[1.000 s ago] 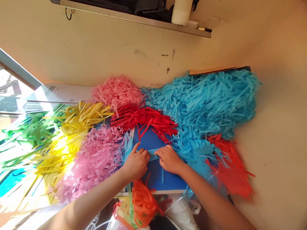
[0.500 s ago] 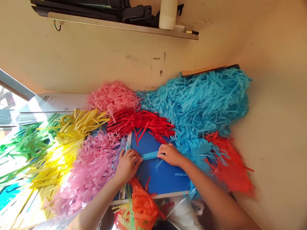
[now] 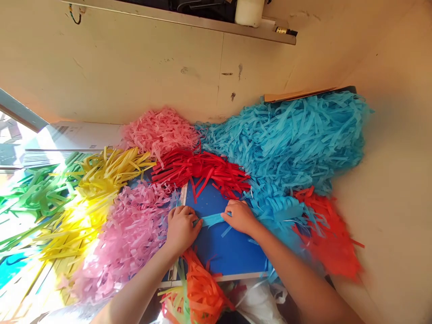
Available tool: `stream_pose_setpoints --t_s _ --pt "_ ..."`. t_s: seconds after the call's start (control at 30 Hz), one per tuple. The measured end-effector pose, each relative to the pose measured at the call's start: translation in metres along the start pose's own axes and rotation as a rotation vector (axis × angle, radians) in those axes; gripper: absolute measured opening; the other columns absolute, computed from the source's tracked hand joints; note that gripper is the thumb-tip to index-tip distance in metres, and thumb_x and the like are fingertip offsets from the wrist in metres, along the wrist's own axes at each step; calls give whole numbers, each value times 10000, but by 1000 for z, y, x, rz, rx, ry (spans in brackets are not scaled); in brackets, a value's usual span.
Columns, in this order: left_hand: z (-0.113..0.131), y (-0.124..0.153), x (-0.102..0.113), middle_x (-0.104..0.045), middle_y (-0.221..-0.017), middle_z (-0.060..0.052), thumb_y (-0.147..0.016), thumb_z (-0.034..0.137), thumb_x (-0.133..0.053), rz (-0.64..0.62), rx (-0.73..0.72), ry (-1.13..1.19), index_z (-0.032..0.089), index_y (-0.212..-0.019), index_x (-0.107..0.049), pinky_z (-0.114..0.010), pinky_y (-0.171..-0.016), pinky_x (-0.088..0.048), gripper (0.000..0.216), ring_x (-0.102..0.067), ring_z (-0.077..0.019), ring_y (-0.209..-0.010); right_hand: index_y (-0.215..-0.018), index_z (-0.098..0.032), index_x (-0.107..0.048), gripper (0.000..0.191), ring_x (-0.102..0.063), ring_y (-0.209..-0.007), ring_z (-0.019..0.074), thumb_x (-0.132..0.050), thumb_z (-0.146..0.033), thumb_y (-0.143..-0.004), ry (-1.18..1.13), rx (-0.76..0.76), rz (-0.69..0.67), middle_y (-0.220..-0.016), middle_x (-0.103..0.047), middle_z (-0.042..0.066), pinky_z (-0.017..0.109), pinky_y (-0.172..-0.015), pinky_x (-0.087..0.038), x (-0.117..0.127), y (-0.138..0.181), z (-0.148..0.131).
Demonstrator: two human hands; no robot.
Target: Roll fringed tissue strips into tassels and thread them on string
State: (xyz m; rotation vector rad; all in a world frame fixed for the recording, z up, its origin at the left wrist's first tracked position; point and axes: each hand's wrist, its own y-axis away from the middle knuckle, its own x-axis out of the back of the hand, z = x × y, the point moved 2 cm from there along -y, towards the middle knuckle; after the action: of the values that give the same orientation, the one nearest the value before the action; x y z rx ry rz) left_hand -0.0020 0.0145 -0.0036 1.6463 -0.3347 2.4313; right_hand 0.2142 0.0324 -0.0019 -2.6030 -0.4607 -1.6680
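A strip of light blue tissue paper [image 3: 212, 220] stretches between my two hands, just above the dark blue board [image 3: 232, 254]. My left hand [image 3: 183, 226] pinches its left end between thumb and fingers. At the other end, my right hand [image 3: 240, 217] grips the strip with curled fingers. Beside my right hand lies a heap of light blue paper fringe [image 3: 280, 209]. Red paper fringe [image 3: 205, 171] spreads across the board's far side, and a pink-purple pile of shreds [image 3: 138, 229] is close to my left hand.
A large light blue fringe heap [image 3: 303, 135] leans toward the wall, with salmon-pink fringe [image 3: 162, 132] beside it. Yellow [image 3: 87, 207] and green strips [image 3: 47, 189] lie left. Orange strips [image 3: 204, 288] hang over the near edge; red-orange paper [image 3: 330, 238] sits right. A shelf [image 3: 189, 18] juts from the wall above.
My left hand has turned slightly and closed more over the strip's end. My right hand stays nearly in place, still gripping. The camera view has tilted down a little.
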Motion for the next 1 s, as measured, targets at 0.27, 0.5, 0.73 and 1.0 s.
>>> stream_pose_setpoints --t_s 0.27,0.5,0.73,1.0 --pt "3 -1 5 -685 -979 -76 -837 296 -682 20 -32 -56 218 -873 -715 -521 -975 -392 93 -574 -304 -1033 -748 -196 -686 151 -621 -833 169 -701 -313 -843 28 -37 5 -877 -684 20 288 -753 -360 -3 -4 1" --pt "11 -2 2 -716 -920 7 -914 146 -574 48 -523 -187 279 -907 -696 -521 -1140 -226 180 -562 -237 -1087 -1078 -190 -653 299 -571 -1054 233 -525 -70 -836 104 -81 225 -1124 -665 94 349 -885 -378 20 7 4" --pt "22 -2 12 -717 -899 -52 -875 107 -527 -10 -528 -199 230 -916 -721 -584 -1140 -216 233 -568 -274 -1068 -899 -212 -706 198 -515 -1057 280 -571 -131 -779 247 226 270 -982 -684 87 491 -1045 -236 20 24 -12" --pt "31 1 15 -690 -809 -78 -820 130 -538 -28 -507 -222 189 -889 -730 -603 -1148 -207 212 -576 -279 -958 -870 -182 -675 194 -503 -997 282 -513 -82 -830 318 37 286 -960 -662 138 442 -897 -307 33 20 -2"
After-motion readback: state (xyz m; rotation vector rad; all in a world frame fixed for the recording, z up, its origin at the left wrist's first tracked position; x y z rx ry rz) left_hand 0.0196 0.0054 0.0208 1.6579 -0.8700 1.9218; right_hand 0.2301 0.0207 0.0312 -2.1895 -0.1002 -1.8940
